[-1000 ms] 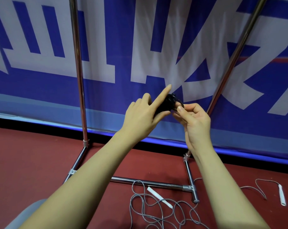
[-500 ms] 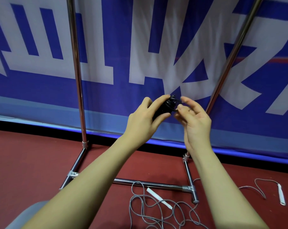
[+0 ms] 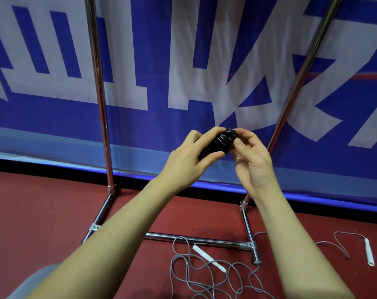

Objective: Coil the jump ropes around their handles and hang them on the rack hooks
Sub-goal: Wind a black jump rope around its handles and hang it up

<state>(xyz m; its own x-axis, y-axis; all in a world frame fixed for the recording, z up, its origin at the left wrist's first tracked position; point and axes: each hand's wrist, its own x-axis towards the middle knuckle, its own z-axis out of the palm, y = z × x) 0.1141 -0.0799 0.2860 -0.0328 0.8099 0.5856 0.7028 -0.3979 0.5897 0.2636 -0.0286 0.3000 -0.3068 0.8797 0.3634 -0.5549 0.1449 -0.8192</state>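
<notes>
While my left hand (image 3: 187, 162) grips the black rope (image 3: 217, 143), my right hand (image 3: 251, 160) pinches its springy end; hold the coils.

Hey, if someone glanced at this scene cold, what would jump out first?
Two bare hands meet mid-frame: the left hand grips a black coiled jump rope while the right hand pinches its end. Behind stands a chrome rack; a loose grey rope sprawls on the red floor below.

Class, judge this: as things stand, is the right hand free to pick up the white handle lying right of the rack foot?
Probably not yet. The right hand pinches the black coiled rope, which the left hand grips, and the white handle lies on the floor far below.
</notes>
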